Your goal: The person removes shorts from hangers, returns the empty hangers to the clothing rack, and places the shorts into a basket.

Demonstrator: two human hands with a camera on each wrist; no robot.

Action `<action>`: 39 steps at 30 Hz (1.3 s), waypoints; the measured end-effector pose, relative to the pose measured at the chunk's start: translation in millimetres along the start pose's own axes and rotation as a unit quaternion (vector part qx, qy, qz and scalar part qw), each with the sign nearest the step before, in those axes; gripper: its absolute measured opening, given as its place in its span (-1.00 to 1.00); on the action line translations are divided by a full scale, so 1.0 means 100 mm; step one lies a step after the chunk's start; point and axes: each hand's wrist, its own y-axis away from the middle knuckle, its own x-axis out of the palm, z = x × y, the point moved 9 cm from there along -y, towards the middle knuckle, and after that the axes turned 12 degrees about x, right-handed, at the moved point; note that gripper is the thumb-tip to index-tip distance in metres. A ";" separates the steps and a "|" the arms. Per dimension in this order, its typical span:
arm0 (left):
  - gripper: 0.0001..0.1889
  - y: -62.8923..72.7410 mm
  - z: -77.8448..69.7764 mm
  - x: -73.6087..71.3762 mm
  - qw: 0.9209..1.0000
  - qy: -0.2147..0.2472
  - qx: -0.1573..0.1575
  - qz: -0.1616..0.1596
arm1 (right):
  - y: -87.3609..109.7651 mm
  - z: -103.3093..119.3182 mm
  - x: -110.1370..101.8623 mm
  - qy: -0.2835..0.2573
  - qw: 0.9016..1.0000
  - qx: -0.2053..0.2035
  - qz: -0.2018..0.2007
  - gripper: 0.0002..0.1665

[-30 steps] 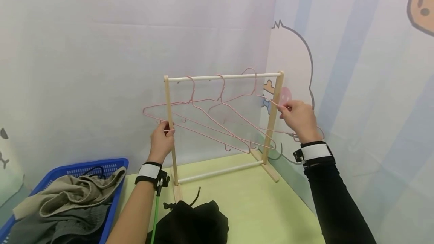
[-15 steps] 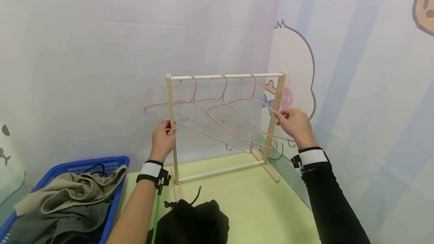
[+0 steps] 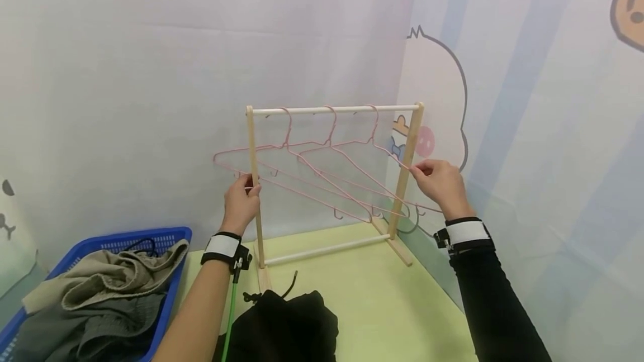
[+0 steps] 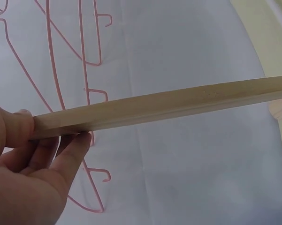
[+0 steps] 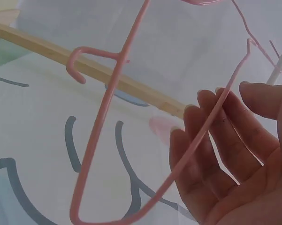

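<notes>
A small wooden clothes rack stands with its white rail (image 3: 307, 110) carrying three pink hangers. My left hand (image 3: 241, 203) grips the rack's left post (image 4: 155, 108), thumb on one side and fingers on the other. My right hand (image 3: 443, 183) is at the sloping arm of the rightmost hanger (image 5: 101, 117). In the right wrist view that arm crosses in front of my loosely extended fingers, and my thumb stands apart from it. The middle hanger (image 3: 334, 122) and the left hanger (image 3: 289, 127) hang beside it, their lower bars overlapping.
A blue basket (image 3: 173, 284) with tan trousers (image 3: 100, 278) and a dark grey garment (image 3: 110, 323) stands at left. A black drawstring garment (image 3: 287, 328) lies at the table's (image 3: 402, 306) front. Printed cloth walls (image 3: 518, 194) close in behind and on the right.
The rightmost hanger's hook came down from above the rail onto it, and its body swung inward. My right thumb is now apart from the hanger. My left hand kept its grip on the post.
</notes>
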 end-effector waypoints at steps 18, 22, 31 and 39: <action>-0.65 0.31 -0.38 -0.64 0.996 -0.065 0.034 0.046 | 0.33 0.54 -0.17 -0.089 0.988 -0.079 -0.098 -0.68; -0.63 0.56 -0.64 -0.89 0.993 -0.088 0.049 0.064 | 0.59 0.81 -0.14 -0.099 0.983 -0.127 -0.091 -0.74; -0.55 1.04 -0.73 -1.78 0.977 -0.207 0.047 0.024 | 1.30 1.29 0.04 -0.169 0.946 -0.259 -0.093 -0.74; -0.60 1.36 -0.16 -2.64 0.953 -0.298 -0.024 -0.042 | 1.71 1.44 0.50 -0.181 0.944 -0.277 -0.013 -0.74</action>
